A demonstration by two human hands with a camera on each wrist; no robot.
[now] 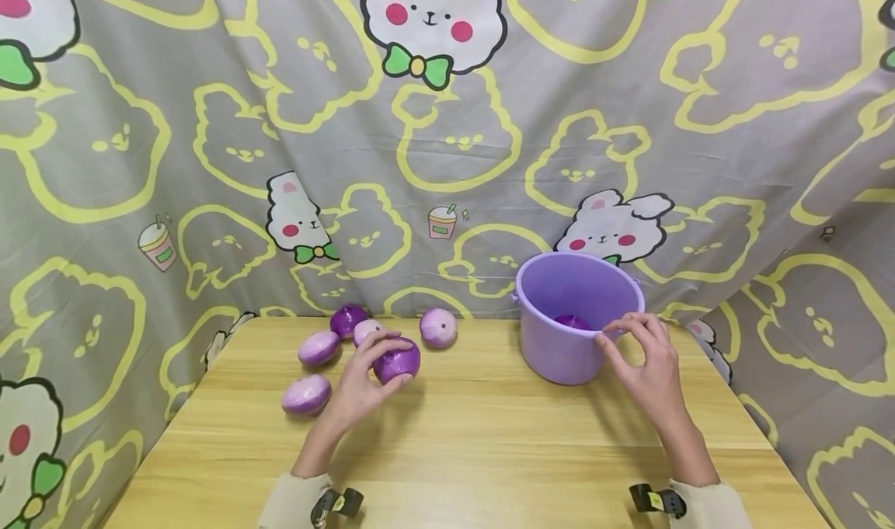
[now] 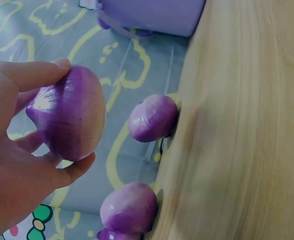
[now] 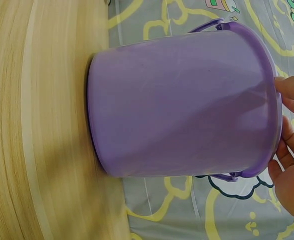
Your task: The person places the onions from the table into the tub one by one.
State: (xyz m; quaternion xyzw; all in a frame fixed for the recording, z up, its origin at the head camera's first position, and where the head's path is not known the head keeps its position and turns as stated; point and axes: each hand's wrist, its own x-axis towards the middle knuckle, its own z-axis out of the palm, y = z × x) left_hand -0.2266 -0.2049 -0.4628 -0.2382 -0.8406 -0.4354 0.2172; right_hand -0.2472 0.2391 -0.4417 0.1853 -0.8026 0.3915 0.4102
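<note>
My left hand (image 1: 363,385) grips a purple onion (image 1: 397,362) between thumb and fingers, above the table's left half. In the left wrist view this onion (image 2: 74,114) is held by its sides, its pointed end toward the palm. My right hand (image 1: 649,362) pinches the near right rim of a purple bucket (image 1: 559,354), which stands upright. Fingers (image 3: 289,145) lie at the bucket's rim in the right wrist view. Inside the bucket, another purple onion (image 1: 572,321) shows near the bottom; the near wall hides the rest.
Several more onions lie on the wooden table (image 1: 475,451) left of the bucket. One onion (image 1: 438,328) sits near the back edge, and another onion (image 1: 307,395) rests left of my left hand. A patterned grey curtain (image 1: 454,179) hangs behind the table.
</note>
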